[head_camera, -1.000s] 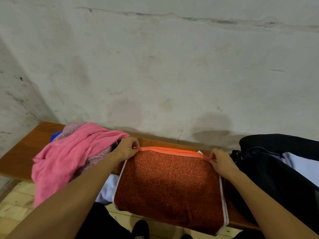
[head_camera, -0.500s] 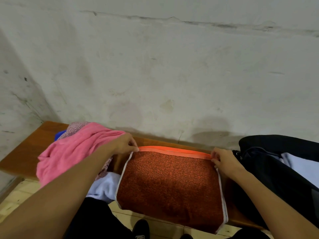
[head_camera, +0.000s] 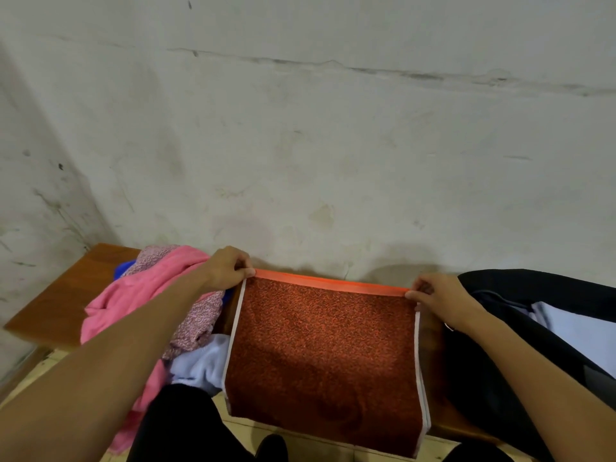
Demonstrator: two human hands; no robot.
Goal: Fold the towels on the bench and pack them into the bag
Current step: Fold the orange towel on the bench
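1. Rust-red towel [head_camera: 323, 355] lies doubled on the bench [head_camera: 63, 295], its near end hanging over the front edge; this fold looks unfinished.
2. Left hand [head_camera: 226, 268] and right hand [head_camera: 436, 300] each pinch a far corner at the orange hem.
3. Pink heap [head_camera: 146, 291] at left waits unfolded.
4. Black bag [head_camera: 533, 328] at right already holds something pale, seemingly packed.

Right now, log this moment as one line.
step: folding | left hand, right hand: pinching red towel top corners | bag: right
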